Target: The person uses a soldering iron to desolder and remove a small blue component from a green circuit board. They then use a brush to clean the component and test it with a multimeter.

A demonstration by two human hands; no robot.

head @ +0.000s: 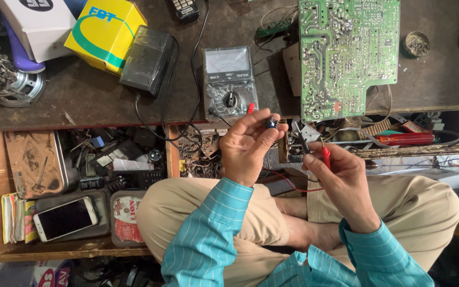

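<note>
head view, steeply downward, close over workbench

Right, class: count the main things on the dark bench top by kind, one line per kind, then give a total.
Green circuit boards: 1
Analogue test meters: 1
Cardboard boxes: 2, white and yellow
Black adapter blocks: 1
Loudspeakers: 1
Small round tins: 1
Total: 7

An electronics repair workshop — analog multimeter, bare green circuit board, drawers crammed with spare parts.
</note>
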